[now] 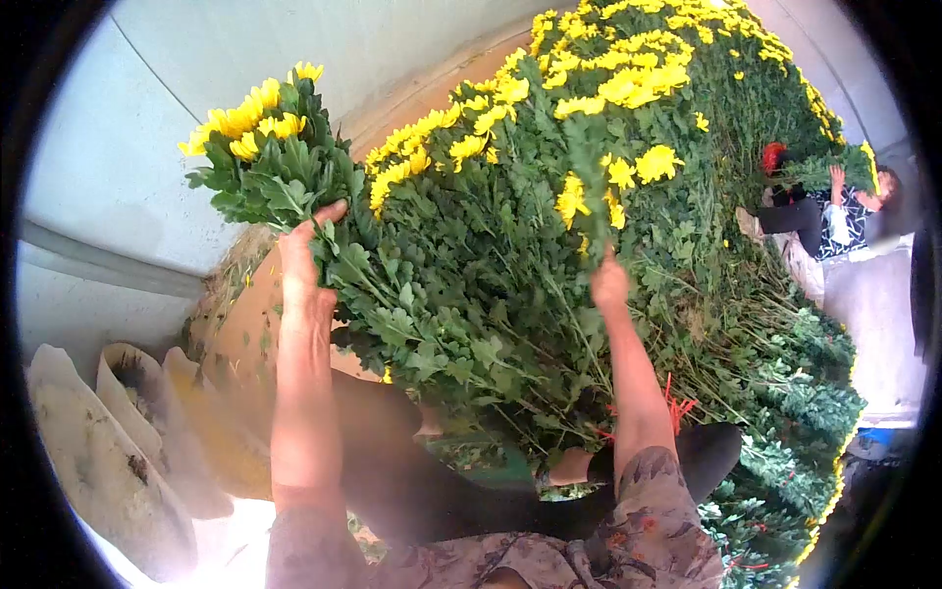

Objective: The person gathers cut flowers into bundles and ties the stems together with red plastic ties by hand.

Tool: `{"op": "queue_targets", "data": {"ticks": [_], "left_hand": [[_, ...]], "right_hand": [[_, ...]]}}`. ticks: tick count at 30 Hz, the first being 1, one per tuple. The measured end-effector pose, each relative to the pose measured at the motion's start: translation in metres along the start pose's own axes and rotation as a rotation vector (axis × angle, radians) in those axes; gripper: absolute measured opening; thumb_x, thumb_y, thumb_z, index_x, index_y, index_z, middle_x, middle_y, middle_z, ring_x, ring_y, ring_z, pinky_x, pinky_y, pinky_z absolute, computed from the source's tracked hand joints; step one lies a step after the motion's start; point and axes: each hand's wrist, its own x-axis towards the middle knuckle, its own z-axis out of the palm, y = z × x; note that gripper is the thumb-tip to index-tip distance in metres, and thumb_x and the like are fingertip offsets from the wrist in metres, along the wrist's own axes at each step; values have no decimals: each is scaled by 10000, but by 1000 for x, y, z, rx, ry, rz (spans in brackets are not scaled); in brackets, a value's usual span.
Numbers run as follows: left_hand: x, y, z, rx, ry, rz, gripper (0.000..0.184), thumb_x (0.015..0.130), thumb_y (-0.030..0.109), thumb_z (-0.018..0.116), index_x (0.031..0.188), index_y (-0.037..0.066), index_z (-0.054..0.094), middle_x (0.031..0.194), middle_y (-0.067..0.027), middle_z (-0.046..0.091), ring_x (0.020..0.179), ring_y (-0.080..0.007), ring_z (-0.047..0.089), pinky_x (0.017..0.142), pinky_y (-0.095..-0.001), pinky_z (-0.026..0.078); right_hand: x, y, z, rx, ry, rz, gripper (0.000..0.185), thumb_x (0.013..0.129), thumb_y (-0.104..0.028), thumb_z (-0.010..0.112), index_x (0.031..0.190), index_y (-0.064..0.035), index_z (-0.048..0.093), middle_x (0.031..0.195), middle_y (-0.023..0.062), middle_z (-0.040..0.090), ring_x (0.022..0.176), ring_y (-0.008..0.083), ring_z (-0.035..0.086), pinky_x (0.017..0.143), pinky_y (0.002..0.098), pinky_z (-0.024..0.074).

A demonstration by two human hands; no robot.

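My left hand (310, 234) is closed around the stems of a bunch of yellow chrysanthemums (280, 162), raised at the left with its blooms pointing up and away. Long leafy stems from this bunch trail down to the right toward my lap. My right hand (610, 282) is closed on a chrysanthemum stem (587, 167) with yellow blooms near it; hand and stem are smeared by motion. Right behind it lies a big pile of cut yellow chrysanthemums (510, 236), flower heads toward the far side.
Red ties (677, 404) lie by my right knee. More bunches (785, 442) are stacked at the right. Another person (846, 221) sits at the far right holding flowers. Pale sheeting (118, 147) rises at the left, with rolled pale material (108, 442) below it.
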Motion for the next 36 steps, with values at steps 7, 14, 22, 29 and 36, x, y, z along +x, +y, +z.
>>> {"op": "queue_targets", "data": {"ticks": [7, 14, 22, 29, 36], "left_hand": [[11, 15, -14, -139, -127, -47, 299, 769, 30, 642, 1066, 11, 608, 947, -85, 656, 799, -217, 643, 725, -331, 533], [1, 11, -6, -85, -28, -28, 329, 761, 22, 653, 1085, 8, 600, 974, -89, 653, 833, -221, 645, 759, -341, 536], [3, 13, -13, -41, -26, -50, 287, 753, 71, 673, 1029, 15, 619, 913, -85, 659, 797, -214, 644, 733, -336, 537], [7, 10, -25, -123, -55, -50, 250, 764, 67, 662, 1008, 28, 629, 882, -65, 663, 734, -206, 635, 676, -321, 530], [9, 11, -30, -96, -81, -75, 297, 749, 90, 671, 1034, 26, 621, 934, -70, 646, 782, -207, 634, 699, -340, 536]], "right_hand": [[27, 6, -29, -395, 787, -332, 619, 787, -93, 618, 1350, -64, 363, 1297, 155, 442, 1148, 329, 447, 923, 476, 367], [-26, -89, 41, -284, 381, -698, 551, 790, -157, 661, 1296, -97, 452, 1211, 144, 512, 1111, 297, 494, 955, 483, 336], [-7, -61, 5, 235, 150, -560, 451, 855, -351, 624, 1191, -66, 531, 996, 177, 639, 899, 348, 617, 820, 446, 459], [-29, -54, 42, -233, 94, -648, 689, 675, -371, 770, 1224, -63, 491, 878, 121, 636, 876, 309, 605, 906, 440, 370], [-72, -42, 17, 101, 203, -698, 603, 759, -189, 696, 1308, -201, 447, 1002, 134, 558, 818, 327, 592, 714, 447, 496]]}}
